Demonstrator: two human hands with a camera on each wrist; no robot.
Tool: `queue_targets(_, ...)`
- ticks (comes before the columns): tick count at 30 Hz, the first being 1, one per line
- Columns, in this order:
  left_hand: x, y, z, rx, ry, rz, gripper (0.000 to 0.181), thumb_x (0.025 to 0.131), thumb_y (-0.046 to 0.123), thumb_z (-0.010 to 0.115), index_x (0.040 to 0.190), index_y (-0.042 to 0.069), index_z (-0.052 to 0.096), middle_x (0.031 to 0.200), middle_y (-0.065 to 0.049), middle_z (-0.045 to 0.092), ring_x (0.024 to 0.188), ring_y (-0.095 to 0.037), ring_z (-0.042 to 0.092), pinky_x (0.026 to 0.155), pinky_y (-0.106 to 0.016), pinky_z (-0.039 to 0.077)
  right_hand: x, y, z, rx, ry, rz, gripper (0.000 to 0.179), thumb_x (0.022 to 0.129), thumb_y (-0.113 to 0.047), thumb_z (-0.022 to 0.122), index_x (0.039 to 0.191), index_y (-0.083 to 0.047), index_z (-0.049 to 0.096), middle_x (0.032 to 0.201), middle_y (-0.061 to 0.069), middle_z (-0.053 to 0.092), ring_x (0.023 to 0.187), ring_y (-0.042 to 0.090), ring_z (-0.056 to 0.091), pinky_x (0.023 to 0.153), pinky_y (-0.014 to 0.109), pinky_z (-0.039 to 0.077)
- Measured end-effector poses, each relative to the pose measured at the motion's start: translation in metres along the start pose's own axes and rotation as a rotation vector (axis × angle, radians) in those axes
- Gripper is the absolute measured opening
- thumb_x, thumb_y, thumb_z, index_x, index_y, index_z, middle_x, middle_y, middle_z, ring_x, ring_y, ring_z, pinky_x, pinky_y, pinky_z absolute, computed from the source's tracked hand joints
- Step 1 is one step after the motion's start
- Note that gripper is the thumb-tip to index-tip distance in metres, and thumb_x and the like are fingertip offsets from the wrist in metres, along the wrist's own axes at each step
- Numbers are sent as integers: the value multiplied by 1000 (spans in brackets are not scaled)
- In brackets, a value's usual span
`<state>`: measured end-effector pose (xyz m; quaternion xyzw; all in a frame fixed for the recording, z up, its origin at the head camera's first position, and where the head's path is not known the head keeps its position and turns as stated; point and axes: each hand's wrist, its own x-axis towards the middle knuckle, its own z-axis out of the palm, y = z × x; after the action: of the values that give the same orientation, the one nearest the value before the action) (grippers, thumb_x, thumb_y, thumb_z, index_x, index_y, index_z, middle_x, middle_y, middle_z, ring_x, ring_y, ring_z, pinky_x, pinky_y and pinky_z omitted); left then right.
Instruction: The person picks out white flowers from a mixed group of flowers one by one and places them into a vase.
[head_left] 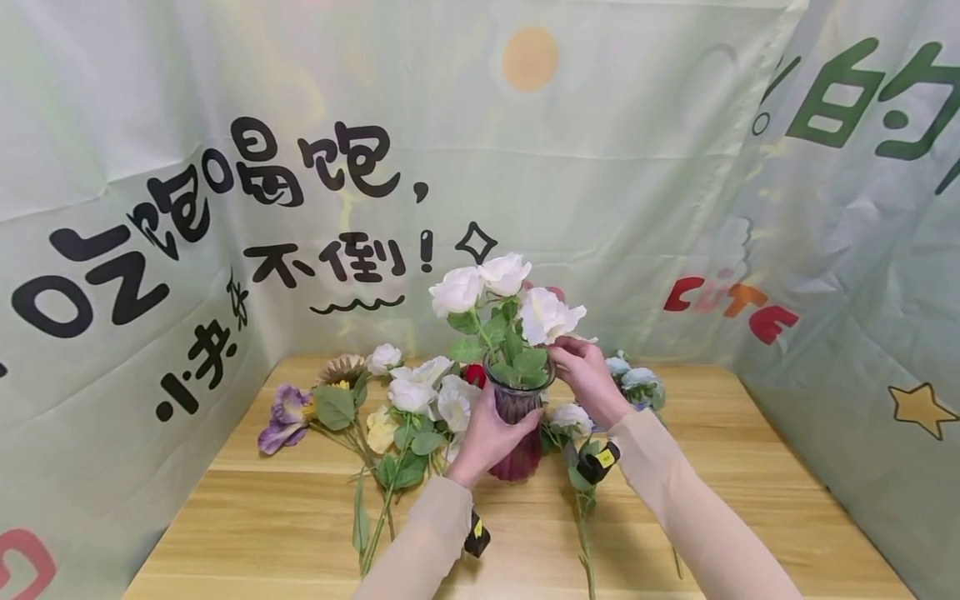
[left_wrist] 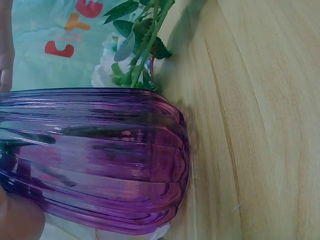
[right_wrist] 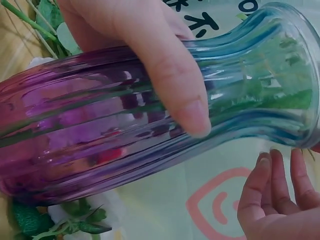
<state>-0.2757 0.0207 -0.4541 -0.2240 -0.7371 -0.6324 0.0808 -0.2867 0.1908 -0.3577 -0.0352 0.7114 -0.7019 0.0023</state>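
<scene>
A ribbed glass vase (head_left: 516, 457), purple to pink below and bluish at its flared neck, stands upright on the table. My left hand (head_left: 489, 437) grips its middle; in the right wrist view the left thumb (right_wrist: 182, 97) lies across the glass. White roses (head_left: 457, 290) with green leaves rise out of the vase, their stems showing through the glass. My right hand (head_left: 588, 382) is at the right of the rim, just below a white bloom (head_left: 550, 317). In the right wrist view its fingers (right_wrist: 280, 185) are extended beside the rim, with nothing visible between them.
Left of the vase lie white roses (head_left: 412, 390), a purple flower (head_left: 285, 419) and a yellow one (head_left: 382, 429). To the right are a white rose (head_left: 572, 418) with a long stem and blue flowers (head_left: 641, 385). Printed cloth (head_left: 615, 208) surrounds the wooden table (head_left: 720, 467).
</scene>
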Motion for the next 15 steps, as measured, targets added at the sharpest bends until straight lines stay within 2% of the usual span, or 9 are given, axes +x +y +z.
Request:
queue_targets(4, 0, -1, 0, -5, 11, -12, 79, 84, 26, 82, 150, 25, 38, 145, 0, 56, 133, -18, 56, 114, -42, 45, -6, 1, -4, 65, -33, 4, 18, 103, -15, 50, 116, -3, 50, 106, -5, 54, 91, 3, 56, 82, 18, 51)
queue_targets(9, 0, 0, 2, -6, 25, -17, 80, 84, 19, 81, 151, 21, 38, 146, -5, 56, 133, -24, 56, 115, -47, 44, -11, 5, -12, 153, -50, 1, 18, 105, -15, 48, 118, -5, 55, 106, -9, 62, 97, 2, 62, 88, 18, 54)
queue_targets(11, -1, 5, 2, -5, 25, -20, 80, 85, 16, 80, 152, 17, 37, 147, -9, 55, 134, -27, 55, 115, -49, 43, -13, 7, -16, 178, -50, 2, 16, 105, -13, 47, 116, -6, 57, 103, -9, 66, 97, 3, 64, 89, 20, 55)
queue_targets(15, -6, 25, -2, -9, 13, -27, 78, 85, 13, 79, 151, 10, 38, 146, -13, 55, 134, -29, 55, 115, -49, 43, -17, 12, -28, 195, -60, 17, 16, 105, -12, 46, 110, -11, 61, 100, -9, 69, 96, 5, 67, 88, 21, 56)
